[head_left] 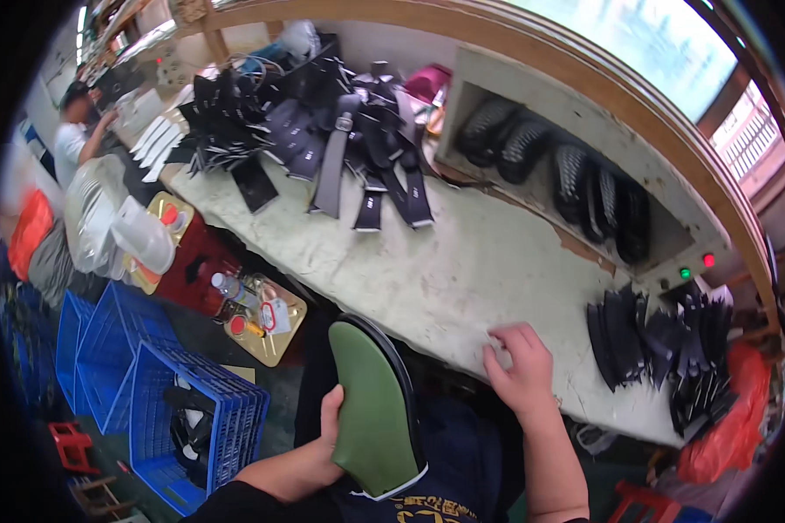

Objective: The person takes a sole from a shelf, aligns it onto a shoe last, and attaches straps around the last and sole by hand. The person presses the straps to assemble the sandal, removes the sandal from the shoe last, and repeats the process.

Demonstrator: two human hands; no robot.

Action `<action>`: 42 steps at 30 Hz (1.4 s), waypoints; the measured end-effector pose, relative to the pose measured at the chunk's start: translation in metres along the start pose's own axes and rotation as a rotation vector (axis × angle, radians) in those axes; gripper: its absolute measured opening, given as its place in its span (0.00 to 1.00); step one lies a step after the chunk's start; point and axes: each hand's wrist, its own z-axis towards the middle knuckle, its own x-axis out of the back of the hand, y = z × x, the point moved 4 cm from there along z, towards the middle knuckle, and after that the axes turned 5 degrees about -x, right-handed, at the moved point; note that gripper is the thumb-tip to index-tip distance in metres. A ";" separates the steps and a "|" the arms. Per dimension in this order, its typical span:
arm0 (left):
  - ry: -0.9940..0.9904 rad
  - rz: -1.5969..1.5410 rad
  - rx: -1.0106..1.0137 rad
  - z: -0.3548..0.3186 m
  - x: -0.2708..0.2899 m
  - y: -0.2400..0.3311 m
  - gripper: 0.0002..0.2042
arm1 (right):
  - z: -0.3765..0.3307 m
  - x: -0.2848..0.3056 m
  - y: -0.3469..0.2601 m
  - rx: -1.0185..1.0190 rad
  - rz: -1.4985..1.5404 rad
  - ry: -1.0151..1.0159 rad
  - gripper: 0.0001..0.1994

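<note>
My left hand (324, 446) is closed around the side of a green shoe last (371, 410), held tilted over my lap. A black band (403, 381) runs along the right edge of the last, and a thin white edge shows at its bottom. Only part of my left hand's grip shows, as the last covers the other fingers. Over the front edge of the pale worktable (462, 270), to the right of the last, is my right hand (522, 366). Its fingers are bent and apart from the thumb, with nothing visible between them.
Black strap pieces (301, 139) are heaped at the table's back left, and more black pieces (619, 340) lie at its right. A box unit (584, 113) holds several dark shoes. Blue crates (196, 418) and a tray (279, 344) with bottles stand left. Another person (74, 139) works far left.
</note>
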 end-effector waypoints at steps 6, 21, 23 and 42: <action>0.053 0.216 -0.090 -0.016 -0.010 0.027 0.40 | 0.116 -0.045 0.005 -0.090 -0.226 -0.090 0.23; -0.137 0.083 0.024 0.026 -0.006 0.026 0.38 | -0.032 0.127 0.186 -0.593 -0.702 0.091 0.20; -0.118 0.113 0.053 0.026 -0.018 0.012 0.39 | -0.036 0.132 0.186 -0.597 -0.645 0.092 0.18; -0.090 0.341 0.169 0.007 -0.066 -0.031 0.29 | -0.084 0.052 0.029 -0.496 1.420 0.221 0.09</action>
